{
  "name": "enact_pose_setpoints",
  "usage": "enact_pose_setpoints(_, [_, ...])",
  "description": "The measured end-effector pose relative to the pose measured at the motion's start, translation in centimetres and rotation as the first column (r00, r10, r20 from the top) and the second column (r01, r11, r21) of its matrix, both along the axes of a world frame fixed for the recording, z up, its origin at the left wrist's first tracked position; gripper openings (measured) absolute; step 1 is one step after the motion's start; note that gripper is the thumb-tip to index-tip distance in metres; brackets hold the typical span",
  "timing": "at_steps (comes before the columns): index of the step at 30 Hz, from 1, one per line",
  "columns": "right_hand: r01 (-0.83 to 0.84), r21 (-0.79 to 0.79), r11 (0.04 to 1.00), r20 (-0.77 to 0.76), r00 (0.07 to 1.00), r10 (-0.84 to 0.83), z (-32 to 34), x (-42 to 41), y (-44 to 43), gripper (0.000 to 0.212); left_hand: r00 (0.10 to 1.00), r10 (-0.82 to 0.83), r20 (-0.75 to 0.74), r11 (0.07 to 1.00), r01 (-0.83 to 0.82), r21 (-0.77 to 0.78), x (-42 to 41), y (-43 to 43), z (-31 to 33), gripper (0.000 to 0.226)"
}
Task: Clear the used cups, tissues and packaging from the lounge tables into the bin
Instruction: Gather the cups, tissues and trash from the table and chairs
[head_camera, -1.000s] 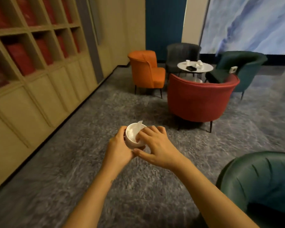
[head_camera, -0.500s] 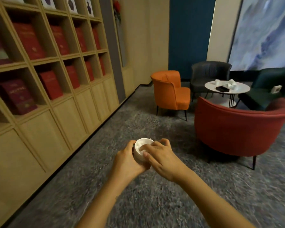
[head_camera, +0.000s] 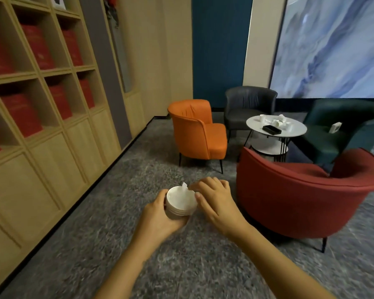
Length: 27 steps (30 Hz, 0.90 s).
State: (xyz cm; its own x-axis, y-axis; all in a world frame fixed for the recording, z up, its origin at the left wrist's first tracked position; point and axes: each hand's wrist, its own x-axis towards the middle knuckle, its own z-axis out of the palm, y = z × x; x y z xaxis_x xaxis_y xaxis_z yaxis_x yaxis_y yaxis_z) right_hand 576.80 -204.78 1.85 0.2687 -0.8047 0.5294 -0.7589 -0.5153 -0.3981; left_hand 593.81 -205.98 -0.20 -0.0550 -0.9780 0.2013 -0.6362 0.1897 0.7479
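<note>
My left hand (head_camera: 160,214) grips a stack of white paper cups (head_camera: 179,207) from the left side, low in the middle of the head view. A white tissue (head_camera: 184,186) lies inside the top cup, with one corner poking up at the far rim. My right hand (head_camera: 216,201) rests against the right side of the rim, fingertips touching the tissue corner and thumb on the rim. On the far round white table (head_camera: 298,131) stand small white cups and crumpled tissues (head_camera: 277,121) and a flat black box (head_camera: 272,129). No bin is in view.
A red armchair (head_camera: 300,190) stands close on my right, with an orange armchair (head_camera: 200,130), a grey one (head_camera: 249,104) and a dark green one (head_camera: 341,128) around the table. A small white box (head_camera: 335,127) lies on the green seat. Wooden shelving (head_camera: 41,104) lines the left wall above grey carpet (head_camera: 117,212).
The view has moved closer to the far chairs and table. My right hand slid from on top of the cup to its right rim, and a tissue corner shows again.
</note>
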Motion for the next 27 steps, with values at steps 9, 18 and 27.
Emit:
enact_pose_setpoints(9, [0.343,0.005,0.939,0.046,0.938,-0.343,0.3,-5.4,-24.8,0.036,0.988,-0.152,0.005,0.988,0.152,-0.041,-1.7,-27.5,1.9,0.064])
enact_pose_setpoints(18, [0.554,0.022,0.832,0.01,0.832,-0.554,-1.9,-14.8,-44.2,0.029,0.959,-0.281,-0.021,0.956,0.279,-0.088,-10.9,-50.4,1.8,0.06])
enact_pose_setpoints(27, [0.63,0.015,0.777,0.062,0.775,-0.629,-1.5,-27.3,-64.9,0.019,0.915,-0.402,-0.033,0.907,0.393,-0.149,-25.8,-72.1,2.5,0.065])
